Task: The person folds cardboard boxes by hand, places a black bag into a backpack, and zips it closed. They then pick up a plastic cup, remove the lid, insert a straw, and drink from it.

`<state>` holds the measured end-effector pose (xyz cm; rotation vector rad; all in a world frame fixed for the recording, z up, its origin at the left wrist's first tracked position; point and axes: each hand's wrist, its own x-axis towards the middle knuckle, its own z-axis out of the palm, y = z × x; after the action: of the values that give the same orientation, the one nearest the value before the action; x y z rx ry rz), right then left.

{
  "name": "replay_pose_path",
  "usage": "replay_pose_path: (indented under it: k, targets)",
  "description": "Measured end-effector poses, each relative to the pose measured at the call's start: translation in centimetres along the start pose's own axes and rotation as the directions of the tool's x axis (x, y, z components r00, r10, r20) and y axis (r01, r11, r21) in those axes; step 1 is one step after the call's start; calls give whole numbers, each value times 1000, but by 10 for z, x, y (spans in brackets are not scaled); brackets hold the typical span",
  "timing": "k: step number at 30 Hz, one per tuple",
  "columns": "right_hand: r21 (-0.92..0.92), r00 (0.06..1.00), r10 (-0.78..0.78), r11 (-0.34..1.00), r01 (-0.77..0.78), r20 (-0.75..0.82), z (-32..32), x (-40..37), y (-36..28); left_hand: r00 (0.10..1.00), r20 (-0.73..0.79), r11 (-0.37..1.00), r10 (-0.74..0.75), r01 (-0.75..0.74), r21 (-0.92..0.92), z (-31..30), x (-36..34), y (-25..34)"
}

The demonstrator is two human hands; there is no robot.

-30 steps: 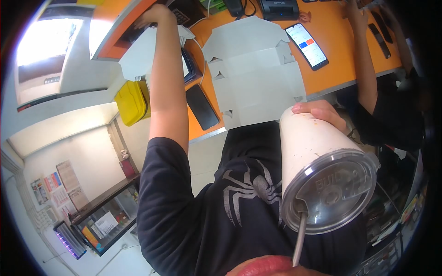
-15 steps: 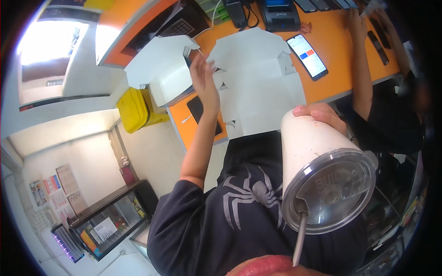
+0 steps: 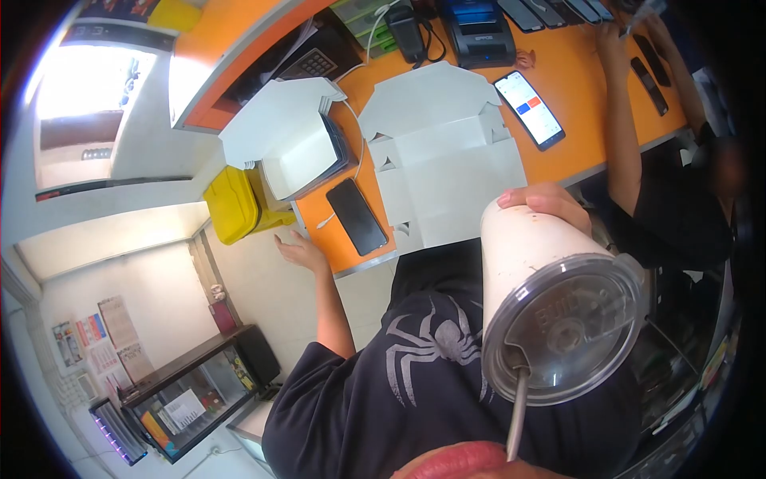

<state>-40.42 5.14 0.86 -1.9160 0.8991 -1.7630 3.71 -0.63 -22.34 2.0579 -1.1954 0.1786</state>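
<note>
My right hand (image 3: 550,203) is wrapped round a white drinking cup (image 3: 523,243) with a clear plastic lid. The cup is tilted up close to me, and its straw (image 3: 520,407) reaches my lips. My left hand (image 3: 303,251) is off the table's left edge, fingers apart and nothing in it. Closest to that hand lies a dark-screened phone (image 3: 356,215) with a white cable end beside it. An unfolded white cardboard box (image 3: 447,168) lies flat on the orange table (image 3: 586,120). Left of it stand stacked, partly folded white boxes (image 3: 299,160).
A lit phone (image 3: 530,110) lies right of the unfolded box. Behind are a card printer-like black device (image 3: 477,36) and a black adapter (image 3: 407,36). A co-worker's arm (image 3: 622,120) rests at the right, near several phones. A yellow bin (image 3: 231,206) stands at the left.
My left hand has moved from over the boxes down and left, off the table edge, uncovering the dark phone. My right hand still holds the cup at my mouth.
</note>
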Motion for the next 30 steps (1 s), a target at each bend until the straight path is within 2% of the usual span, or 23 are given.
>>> replay_pose_path:
  k: [3,6,9,13,18,21,22,24,25,27,29,30]
  targets:
    - [0,1000,3,1000,-3,8,0,0,2,978,157,990,-137,141,-14,6,-7,-16]
    - [1,1000,-2,1000,2,16,0,-2,6,964,219,980,-153,176,-90,9,-5,-14]
    - [12,1000,12,1000,-13,12,0,-1,3,937,280,973,-210,228,-32,2,-7,1]
    - [-45,999,-31,999,32,29,-2,8,2,935,277,972,-223,236,-12,-2,-7,12]
    - [7,1000,-21,1000,21,17,2,6,8,929,291,965,-230,256,-53,2,-8,12]
    - [25,987,-29,999,33,-157,27,2,16,945,272,975,-183,210,-73,3,-8,9]
    - [144,982,137,982,-119,-128,24,3,13,944,275,975,-183,210,-69,4,-8,10]
    - [368,887,457,836,-406,-60,19,6,6,939,285,974,-193,219,-62,2,-8,12]
    - [607,647,762,510,-610,10,24,9,1,940,284,975,-190,215,-60,4,-9,10]
    - [342,687,720,623,-704,101,27,-23,41,942,282,977,-181,205,-56,4,-7,6]
    - [32,866,478,873,-487,146,40,-21,92,941,271,972,-201,225,-60,5,-6,6]
    - [114,839,538,831,-544,84,58,3,99,941,264,970,-210,234,-63,5,-7,9]
